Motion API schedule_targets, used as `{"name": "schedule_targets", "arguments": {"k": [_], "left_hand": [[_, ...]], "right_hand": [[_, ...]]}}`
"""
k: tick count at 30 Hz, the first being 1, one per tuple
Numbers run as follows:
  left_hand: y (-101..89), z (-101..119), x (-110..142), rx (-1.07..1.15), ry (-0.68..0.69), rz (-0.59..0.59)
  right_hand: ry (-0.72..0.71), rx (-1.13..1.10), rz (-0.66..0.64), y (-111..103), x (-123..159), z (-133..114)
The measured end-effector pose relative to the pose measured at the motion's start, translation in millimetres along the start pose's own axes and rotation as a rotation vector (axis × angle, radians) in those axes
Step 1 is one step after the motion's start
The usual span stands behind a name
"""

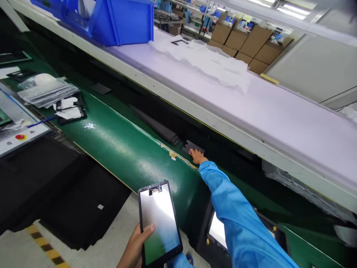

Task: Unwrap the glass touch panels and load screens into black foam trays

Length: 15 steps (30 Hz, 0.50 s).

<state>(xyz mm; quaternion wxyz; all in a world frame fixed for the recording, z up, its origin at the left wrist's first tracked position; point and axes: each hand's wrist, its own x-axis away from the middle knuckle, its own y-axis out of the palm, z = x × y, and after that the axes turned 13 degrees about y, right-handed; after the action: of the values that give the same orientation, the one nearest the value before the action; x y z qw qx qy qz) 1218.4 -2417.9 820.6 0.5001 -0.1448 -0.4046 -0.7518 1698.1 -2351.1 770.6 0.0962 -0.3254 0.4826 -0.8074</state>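
Observation:
My left hand (136,243) grips a tablet-sized screen panel (160,223) with a black frame, a bright reflective face and a small flex cable at its top edge. The thumb lies over the face. My right hand (197,155), in a blue sleeve, reaches beyond the green bench edge, its bent fingers on a thin grey plate (191,146) with notches on one side. The undersides of those fingers are hidden. Under my right forearm sits a dark fixture (205,238) with a bright screen (219,230), partly covered by the sleeve.
The green worktop (119,137) has a chipped far edge. At left lie stacked plastic bags (50,93) and a black frame (71,111), near a red button (20,137). A white-purple shelf (223,96) carrying a blue bin (131,22) runs above. Dark panels (156,124) lie beneath it.

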Motion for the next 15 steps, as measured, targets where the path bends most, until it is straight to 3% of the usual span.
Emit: {"name": "schedule_targets", "arguments": {"k": [9,15], "left_hand": [[13.6,-20.4,9.8,-0.016,-0.007,-0.117],[42.8,-32.0,42.8,-0.136,0.034,-0.203]], "right_hand": [[0.012,-0.057,0.189,11.3,29.0,14.2],[-0.030,-0.139,0.290,-17.7,74.0,68.7]]}}
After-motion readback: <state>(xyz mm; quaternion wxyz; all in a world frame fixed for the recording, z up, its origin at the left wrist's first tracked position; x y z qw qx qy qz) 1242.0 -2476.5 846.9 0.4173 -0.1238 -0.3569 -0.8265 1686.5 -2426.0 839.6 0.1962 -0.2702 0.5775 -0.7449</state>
